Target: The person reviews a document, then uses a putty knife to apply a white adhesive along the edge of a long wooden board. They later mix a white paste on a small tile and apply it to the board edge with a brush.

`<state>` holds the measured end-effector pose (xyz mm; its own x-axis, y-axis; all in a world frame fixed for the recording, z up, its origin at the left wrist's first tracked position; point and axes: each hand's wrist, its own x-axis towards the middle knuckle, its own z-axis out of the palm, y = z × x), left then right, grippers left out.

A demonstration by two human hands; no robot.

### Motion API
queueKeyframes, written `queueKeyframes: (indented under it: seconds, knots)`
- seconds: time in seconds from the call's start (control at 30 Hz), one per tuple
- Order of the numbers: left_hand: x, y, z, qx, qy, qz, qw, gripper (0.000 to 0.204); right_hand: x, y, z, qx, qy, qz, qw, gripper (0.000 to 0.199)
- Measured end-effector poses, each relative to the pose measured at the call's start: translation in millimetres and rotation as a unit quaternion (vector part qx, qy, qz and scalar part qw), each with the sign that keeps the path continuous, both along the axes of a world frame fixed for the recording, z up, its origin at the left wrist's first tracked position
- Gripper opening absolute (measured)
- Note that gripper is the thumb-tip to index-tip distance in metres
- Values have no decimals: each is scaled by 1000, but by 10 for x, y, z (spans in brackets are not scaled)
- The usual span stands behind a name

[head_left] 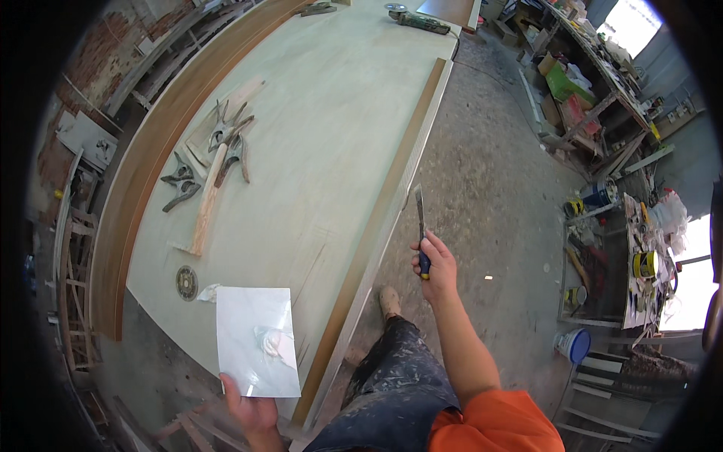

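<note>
My left hand (252,410) grips the lower edge of a flat white board (241,320), with the thumb over its left corner. A soft lump of white paste (273,343) sits on the board. My right hand (438,265) is closed around the dark handle of a putty knife (420,215), held blade up beside the long edge of a large pale slab (301,151). The knife touches nothing else. Just beyond the board lie a crumpled white scrap (209,293) and a round cutting disc (187,282).
Several spring clamps (181,181) and a wooden stick (207,207) lie on the slab's left side. An angle grinder (420,22) rests at the far end. Wooden strips (399,169) border the slab. Cluttered shelves (595,83) and a blue-lidded bucket (574,345) stand to the right.
</note>
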<state>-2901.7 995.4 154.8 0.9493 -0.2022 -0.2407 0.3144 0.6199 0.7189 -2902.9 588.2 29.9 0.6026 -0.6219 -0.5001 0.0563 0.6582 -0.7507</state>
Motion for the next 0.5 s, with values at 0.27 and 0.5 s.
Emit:
queueKeyframes:
  seconds: [0.27, 0.5]
  knots:
    - [-153, 214, 17, 33, 12, 8, 999, 67, 73, 332, -213, -35, 9, -24, 999, 48]
    - [-230, 167, 9, 68, 14, 27, 997, 67, 270, 576, -369, -55, 35, -38, 997, 45]
